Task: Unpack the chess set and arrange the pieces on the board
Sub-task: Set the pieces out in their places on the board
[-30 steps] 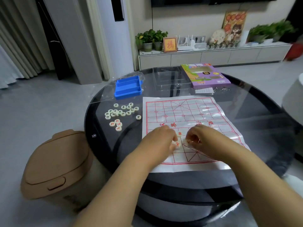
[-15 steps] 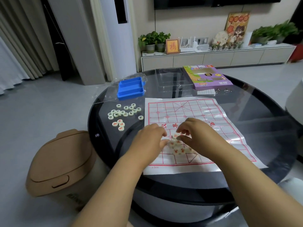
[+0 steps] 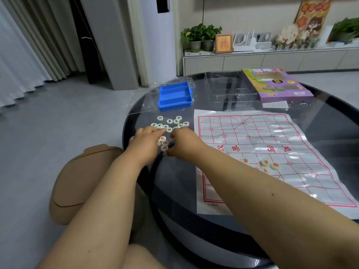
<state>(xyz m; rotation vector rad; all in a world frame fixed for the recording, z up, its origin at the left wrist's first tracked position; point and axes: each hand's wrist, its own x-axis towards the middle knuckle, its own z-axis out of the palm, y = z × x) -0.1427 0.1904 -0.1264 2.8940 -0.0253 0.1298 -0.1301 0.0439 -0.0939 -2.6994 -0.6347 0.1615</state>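
A white paper chess board (image 3: pixel 272 144) with a red grid lies on the round dark glass table (image 3: pixel 330 121). A few round white pieces with red characters (image 3: pixel 270 164) sit on its near half. Left of the board lies a loose heap of dark-marked pieces (image 3: pixel 169 123), with three red-marked pieces (image 3: pixel 163 143) just in front of it. My left hand (image 3: pixel 144 141) rests at the left of those red pieces, its relaxed fingertips touching them. From the right, my right hand (image 3: pixel 182 143) curls its thumb and fingers round them.
A blue plastic tray (image 3: pixel 174 96) on a clear bag stands behind the heap. A clear lid (image 3: pixel 225 86), the purple game box (image 3: pixel 275 84) and a paper slip (image 3: pixel 274 104) lie at the table's far side. A tan bin (image 3: pixel 77 181) stands on the floor at the left.
Both hands have left the near half of the board and moved left to the loose pieces beside it. Some red pieces stay on the board.
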